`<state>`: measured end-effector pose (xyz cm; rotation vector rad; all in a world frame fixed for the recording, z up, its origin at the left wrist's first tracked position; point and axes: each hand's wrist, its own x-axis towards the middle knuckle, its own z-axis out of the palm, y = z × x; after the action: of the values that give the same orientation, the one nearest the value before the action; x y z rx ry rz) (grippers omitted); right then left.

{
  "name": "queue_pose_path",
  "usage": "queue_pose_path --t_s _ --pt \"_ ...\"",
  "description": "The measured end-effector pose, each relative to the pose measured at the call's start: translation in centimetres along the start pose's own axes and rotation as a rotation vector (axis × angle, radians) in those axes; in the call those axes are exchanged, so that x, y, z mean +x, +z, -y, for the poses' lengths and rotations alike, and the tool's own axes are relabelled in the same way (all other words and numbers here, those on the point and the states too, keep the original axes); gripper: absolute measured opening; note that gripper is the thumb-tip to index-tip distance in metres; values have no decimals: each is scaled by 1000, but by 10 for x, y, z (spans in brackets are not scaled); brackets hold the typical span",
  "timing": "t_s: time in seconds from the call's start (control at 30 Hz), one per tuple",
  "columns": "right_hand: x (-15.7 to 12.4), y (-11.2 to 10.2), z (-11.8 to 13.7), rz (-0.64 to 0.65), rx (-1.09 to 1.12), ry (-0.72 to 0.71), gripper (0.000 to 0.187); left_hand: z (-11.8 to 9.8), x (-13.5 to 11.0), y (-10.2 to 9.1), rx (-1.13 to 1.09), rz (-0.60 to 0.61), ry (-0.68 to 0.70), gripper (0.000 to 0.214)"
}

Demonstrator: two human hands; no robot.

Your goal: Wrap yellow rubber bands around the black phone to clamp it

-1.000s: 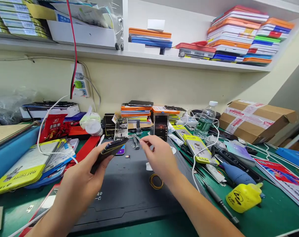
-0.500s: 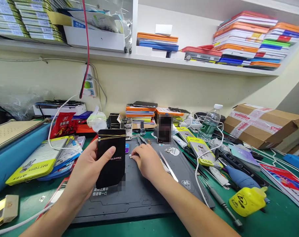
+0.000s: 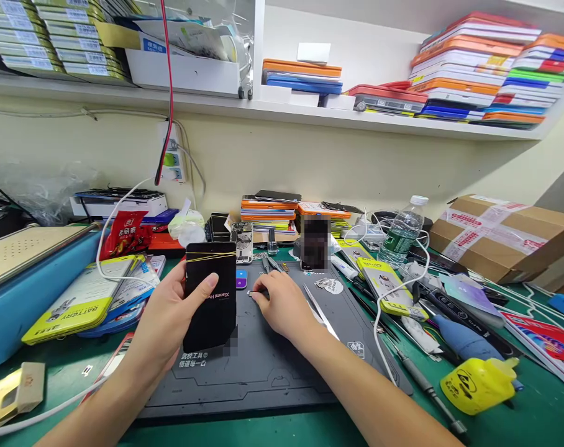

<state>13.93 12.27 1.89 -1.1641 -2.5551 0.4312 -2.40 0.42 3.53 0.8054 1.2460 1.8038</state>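
Observation:
My left hand [image 3: 163, 310] is closed around a black smartphone [image 3: 210, 313], held upright over the dark grey work mat [image 3: 245, 382]. Yellow rubber bands circle the phone near its top, and pinkish-white lettering shows upside down on its lit screen. My right hand [image 3: 282, 304] rests low on the mat, its fingers pinched together at a small pale piece too little to name. A pair of tweezers [image 3: 322, 310] lies just right of that hand. Between the phone and my right hand sits a small blue and purple item [image 3: 241, 279]. Behind stands another phone [image 3: 314, 245], partly blurred out.
A stack of orange-edged boxes [image 3: 269, 214] is at the wall. To the right are a water bottle [image 3: 400, 233], a yellow battery package [image 3: 387, 288], a screwdriver [image 3: 428, 391], a yellow bottle [image 3: 477, 385] and a cardboard box [image 3: 496, 239]. A white cable [image 3: 379, 310] crosses the mat's right edge.
The whole view has shifted slightly, so the surroundings sit a little further right. Both hands keep nearly the same places and grips, and the phone stays up in my left hand.

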Motion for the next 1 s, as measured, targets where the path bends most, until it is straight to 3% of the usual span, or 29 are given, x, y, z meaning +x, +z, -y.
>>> queue_pose_path --t_s 0.13,0.3,0.53,0.63,0.77,0.9,1.0 --pt "4 -9 8 66 -44 73 12 0 0 0 -35 -9 -29 66" --pt "21 -27 29 258 -155 160 13 1 4 -6 -34 10 -55 63" --pt "51 -38 50 456 -396 199 24 -3 7 -12 12 179 -228 59" --pt "56 -39 54 507 -482 171 21 -9 4 -18 85 351 -343 67" --pt "56 -40 59 536 -527 151 19 -22 4 -31 219 511 -388 70" --pt "54 -40 63 533 -523 129 22 -28 10 -44 367 647 -284 63" --pt "53 -41 65 546 -522 101 20 -25 14 -49 630 700 -152 69"
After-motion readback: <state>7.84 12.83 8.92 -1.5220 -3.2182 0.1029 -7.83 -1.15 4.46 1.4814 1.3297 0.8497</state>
